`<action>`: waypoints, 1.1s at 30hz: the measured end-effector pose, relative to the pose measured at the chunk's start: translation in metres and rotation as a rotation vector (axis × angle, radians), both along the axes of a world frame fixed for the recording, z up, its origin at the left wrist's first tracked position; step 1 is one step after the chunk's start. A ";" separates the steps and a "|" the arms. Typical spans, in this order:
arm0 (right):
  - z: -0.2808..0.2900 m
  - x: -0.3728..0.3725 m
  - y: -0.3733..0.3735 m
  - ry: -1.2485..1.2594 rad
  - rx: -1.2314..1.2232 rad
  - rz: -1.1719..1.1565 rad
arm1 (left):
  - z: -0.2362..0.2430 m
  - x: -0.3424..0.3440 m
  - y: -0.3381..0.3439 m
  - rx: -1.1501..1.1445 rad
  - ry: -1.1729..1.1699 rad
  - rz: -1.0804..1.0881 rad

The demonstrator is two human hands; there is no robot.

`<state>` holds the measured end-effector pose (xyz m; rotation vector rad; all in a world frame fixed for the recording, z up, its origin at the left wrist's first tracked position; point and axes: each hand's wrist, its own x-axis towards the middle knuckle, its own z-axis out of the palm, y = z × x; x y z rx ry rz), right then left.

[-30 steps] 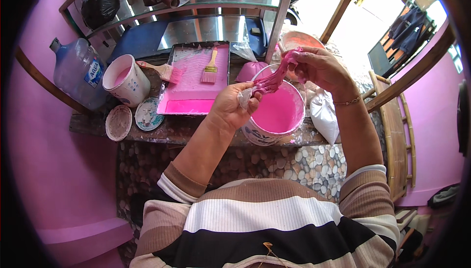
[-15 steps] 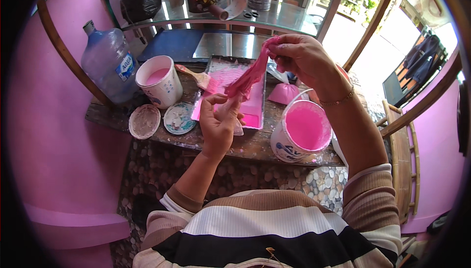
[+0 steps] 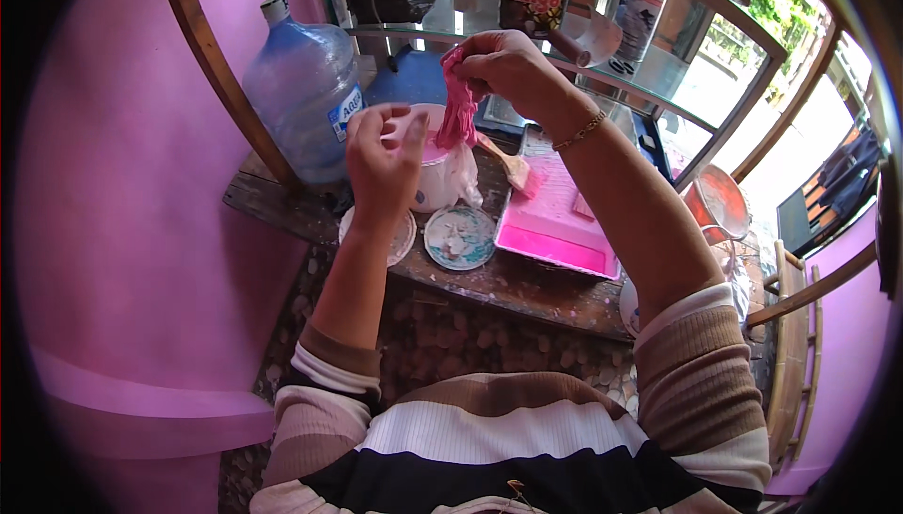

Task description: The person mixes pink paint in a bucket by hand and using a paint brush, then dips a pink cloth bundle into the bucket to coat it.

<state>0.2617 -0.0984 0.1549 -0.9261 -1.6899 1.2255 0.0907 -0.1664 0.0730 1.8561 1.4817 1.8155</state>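
Note:
My right hand [image 3: 513, 67] pinches the upper end of a thin plastic bag [image 3: 458, 105], smeared with pink paint. The bag hangs limp, its clear lower part [image 3: 461, 175] drooping over the right side of a white bucket [image 3: 431, 192] of pink paint. Just left of the bag, in front of the bucket's rim, my left hand [image 3: 384, 161] is raised with thumb and fingers apart, holding nothing. A paintbrush [image 3: 515, 172] with a wooden handle rests across the edge of the paint tray [image 3: 500, 215], its bristles pink. Bright pink paint pools at the tray's near end.
Two paint-crusted lids [image 3: 459, 239] lie before the bucket on the wooden table [image 3: 442, 279]. A big blue water jug [image 3: 301, 91] stands left, beside a wooden post [image 3: 212, 63]. Behind is a glass shelf [image 3: 691, 81] with a tin [image 3: 534, 1]. An orange-red bucket [image 3: 720, 199] sits right.
Both hands have moved left with the bag, from above the tray to the white bucket. My left hand has let go of the bag. The view has turned left.

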 end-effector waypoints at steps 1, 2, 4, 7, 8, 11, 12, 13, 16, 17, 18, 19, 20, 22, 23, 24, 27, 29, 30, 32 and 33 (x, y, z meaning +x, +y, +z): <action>-0.006 -0.011 0.008 0.005 -0.004 0.002 | 0.009 -0.008 0.017 -0.160 -0.235 -0.174; -0.012 -0.020 0.014 -0.012 0.031 0.017 | 0.018 -0.014 0.032 -0.164 -0.233 -0.176; -0.020 -0.038 0.022 -0.116 0.130 -0.035 | 0.032 -0.020 0.059 -0.311 -0.620 -0.658; -0.048 -0.051 0.041 -0.117 0.161 0.019 | 0.023 -0.038 0.088 -0.511 -0.576 -0.676; -0.057 -0.054 0.043 -0.121 0.149 0.014 | 0.012 -0.043 0.099 -0.553 -0.576 -0.663; -0.080 -0.054 0.046 -0.078 -0.020 -0.038 | -0.020 -0.054 0.113 -0.668 -0.568 -0.672; -0.084 -0.053 0.051 -0.116 -0.079 -0.056 | -0.028 -0.057 0.118 -0.687 -0.606 -0.698; -0.092 -0.053 0.056 -0.150 -0.148 -0.069 | -0.041 -0.061 0.122 -0.720 -0.615 -0.693; -0.112 -0.056 0.072 -0.124 -0.256 -0.111 | -0.072 -0.068 0.139 -0.720 -0.636 -0.770; -0.115 -0.058 0.076 -0.129 -0.258 -0.120 | -0.070 -0.068 0.139 -0.734 -0.629 -0.730; -0.118 -0.059 0.079 -0.134 -0.286 -0.121 | -0.076 -0.066 0.139 -0.729 -0.676 -0.654; -0.117 -0.062 0.085 -0.158 -0.269 -0.127 | -0.076 -0.064 0.142 -0.710 -0.713 -0.578; -0.117 -0.064 0.088 -0.183 -0.252 -0.131 | -0.076 -0.061 0.145 -0.723 -0.718 -0.572; -0.116 -0.067 0.094 -0.222 -0.251 -0.169 | -0.076 -0.057 0.151 -0.696 -0.654 -0.383; -0.114 -0.070 0.098 -0.260 -0.236 -0.209 | -0.077 -0.057 0.155 -0.696 -0.655 -0.379; -0.118 -0.072 0.103 -0.308 -0.200 -0.235 | -0.079 -0.059 0.158 -0.716 -0.652 -0.326; -0.119 -0.068 0.126 -0.442 -0.153 -0.296 | -0.088 -0.057 0.169 -0.704 -0.581 -0.240; -0.120 -0.071 0.126 -0.437 -0.110 -0.242 | -0.100 -0.059 0.174 -0.686 -0.536 -0.346; -0.121 -0.073 0.127 -0.477 -0.240 -0.150 | -0.104 -0.056 0.175 -0.680 -0.529 -0.377; -0.126 -0.078 0.120 -0.410 -0.370 0.013 | -0.113 -0.052 0.179 -0.631 -0.558 -0.383; -0.133 -0.080 0.126 -0.409 -0.364 0.024 | -0.117 -0.054 0.181 -0.590 -0.586 -0.399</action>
